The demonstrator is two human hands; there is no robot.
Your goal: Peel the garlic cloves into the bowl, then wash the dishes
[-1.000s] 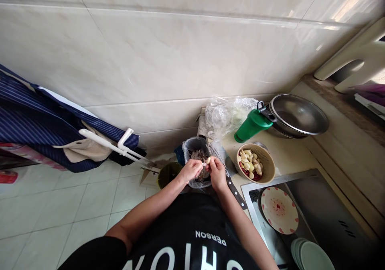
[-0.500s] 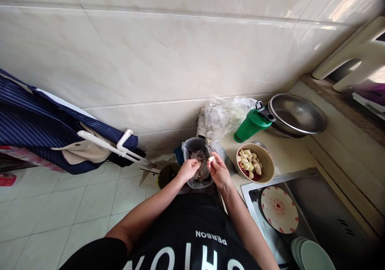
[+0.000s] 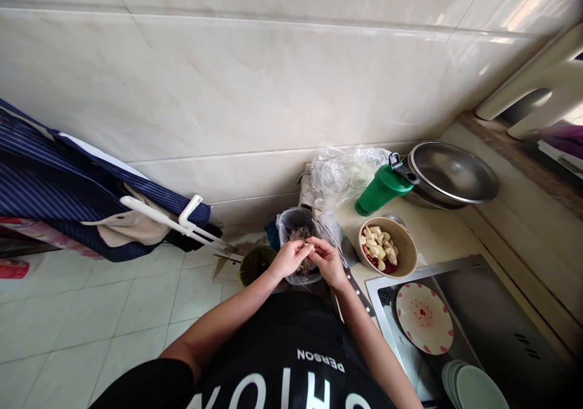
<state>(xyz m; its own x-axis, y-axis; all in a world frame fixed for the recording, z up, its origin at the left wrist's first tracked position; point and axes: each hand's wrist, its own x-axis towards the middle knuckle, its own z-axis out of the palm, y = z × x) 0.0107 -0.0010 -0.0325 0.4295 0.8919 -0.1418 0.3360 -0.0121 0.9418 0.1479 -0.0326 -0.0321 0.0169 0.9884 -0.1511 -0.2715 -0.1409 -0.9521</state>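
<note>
My left hand point(image 3: 289, 259) and my right hand point(image 3: 330, 264) meet fingertip to fingertip over a lined waste bin point(image 3: 283, 228). Both are closed in a pinch around a garlic clove, which the fingers now almost wholly hide. Papery peelings point(image 3: 298, 234) lie inside the bin below. To the right of my right hand, a beige plastic basket point(image 3: 411, 257) on the counter holds peeled garlic cloves point(image 3: 376, 251), a knobbly piece that looks like ginger point(image 3: 390, 253) and something red underneath.
Behind the basket are a green shaker bottle point(image 3: 381, 189), clear plastic bags point(image 3: 339, 175) and metal bowls point(image 3: 453, 172). A patterned plate point(image 3: 437, 330) and stacked pale green dishes point(image 3: 480, 388) are by the sink at right. A white rack point(image 3: 155, 213) with clothes stands left.
My hands were apart, with the garlic clove showing in my right fingertips. They have since come together, and the clove is now covered by the fingers.
</note>
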